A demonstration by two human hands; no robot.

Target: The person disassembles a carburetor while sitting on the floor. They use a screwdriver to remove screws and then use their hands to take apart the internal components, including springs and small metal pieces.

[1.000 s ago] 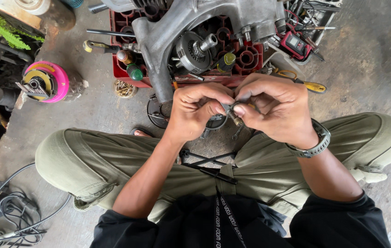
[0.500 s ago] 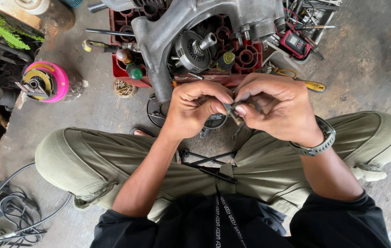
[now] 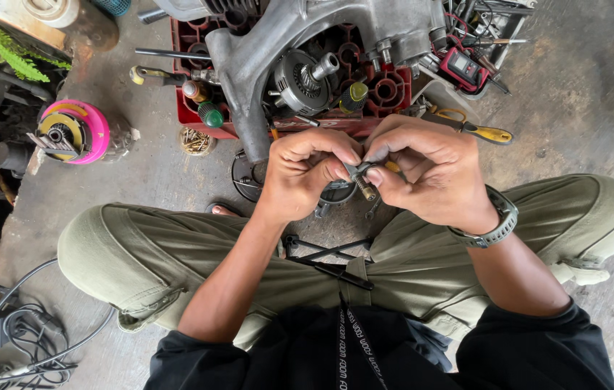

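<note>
1. I see my left hand (image 3: 299, 173) and right hand (image 3: 429, 173) both pinched closed on a small bolt (image 3: 362, 183), between them, above my lap.
2. Its long axis probably slants near-right (partly hidden by fingertips); neither hand is nearer.

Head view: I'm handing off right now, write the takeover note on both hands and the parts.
Left hand: fingertips pinched on a small threaded metal bolt.
Right hand: pinching the same bolt from the other side, above the lap.
Engine casing rests on the red crate ahead; yellow-handled pliers lie right of it on the concrete floor.
Done: bolt is in hand.
Left: not fitted anywhere yet.
</note>
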